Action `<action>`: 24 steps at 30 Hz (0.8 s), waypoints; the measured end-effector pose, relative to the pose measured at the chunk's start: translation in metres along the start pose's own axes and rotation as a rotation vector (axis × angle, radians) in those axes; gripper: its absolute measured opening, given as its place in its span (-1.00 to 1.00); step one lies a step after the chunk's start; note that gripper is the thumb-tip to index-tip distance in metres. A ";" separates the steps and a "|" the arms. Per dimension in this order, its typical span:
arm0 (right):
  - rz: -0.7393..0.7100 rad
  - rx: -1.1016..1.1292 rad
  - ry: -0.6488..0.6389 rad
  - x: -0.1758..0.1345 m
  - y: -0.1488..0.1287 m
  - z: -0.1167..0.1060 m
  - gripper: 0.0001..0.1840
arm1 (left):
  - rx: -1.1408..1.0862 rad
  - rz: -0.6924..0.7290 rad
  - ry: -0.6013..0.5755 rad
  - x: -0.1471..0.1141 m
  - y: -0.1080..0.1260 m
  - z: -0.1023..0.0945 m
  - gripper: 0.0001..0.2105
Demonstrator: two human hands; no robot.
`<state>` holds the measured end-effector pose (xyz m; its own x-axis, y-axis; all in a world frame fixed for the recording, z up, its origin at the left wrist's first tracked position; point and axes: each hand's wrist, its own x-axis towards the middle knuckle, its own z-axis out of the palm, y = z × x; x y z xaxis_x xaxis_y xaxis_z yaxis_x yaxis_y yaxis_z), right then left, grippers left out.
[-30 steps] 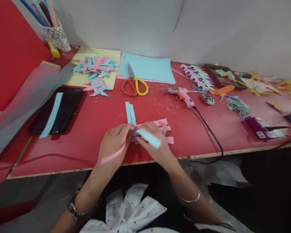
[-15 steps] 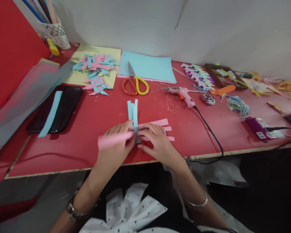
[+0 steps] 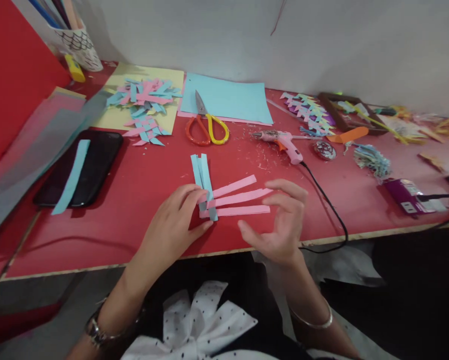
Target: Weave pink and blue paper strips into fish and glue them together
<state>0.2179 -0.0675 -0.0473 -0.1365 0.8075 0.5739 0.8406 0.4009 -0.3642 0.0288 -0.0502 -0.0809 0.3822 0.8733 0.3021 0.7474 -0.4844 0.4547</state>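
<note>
My left hand (image 3: 175,215) is closed at the left end of a small weave of paper strips, its fingertips pressing the crossing. From that crossing, light blue strips (image 3: 201,170) point away towards the back. Pink strips (image 3: 235,197) fan out to the right, the middle one lying over a blue strip. By their free ends is my right hand (image 3: 280,215), open with fingers apart and curved. Its index fingertip is close to the middle strip's end; whether they touch I cannot tell.
Behind the weave lie scissors (image 3: 207,125), a blue sheet (image 3: 228,100) and a pile of woven paper pieces (image 3: 149,95). To the right are a pink glue gun (image 3: 280,142) with a black cable and a purple box (image 3: 408,197). A black phone (image 3: 100,165) carries a blue strip (image 3: 74,172).
My right hand has moved right, from the crossing to the pink strips' ends, and opened. The blurred pink strip across my left hand is gone from there. My left hand stays at the weave.
</note>
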 end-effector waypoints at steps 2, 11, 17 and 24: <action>-0.085 -0.055 -0.247 0.006 0.000 0.000 -0.58 | 0.000 0.041 -0.065 0.001 -0.003 0.000 -0.61; -0.109 0.063 -0.700 0.020 0.010 0.018 -0.47 | -0.077 0.060 -0.171 0.006 -0.009 -0.004 -0.63; -0.070 0.106 -0.688 0.020 0.012 0.019 -0.51 | -0.185 0.016 -0.210 0.008 -0.007 -0.005 -0.65; -0.044 0.172 -0.700 0.019 0.014 0.017 -0.67 | -0.117 0.057 -0.229 0.007 -0.009 -0.004 -0.63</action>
<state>0.2182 -0.0390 -0.0538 -0.5209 0.8536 0.0070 0.7398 0.4555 -0.4952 0.0224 -0.0401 -0.0792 0.5449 0.8269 0.1388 0.6581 -0.5244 0.5403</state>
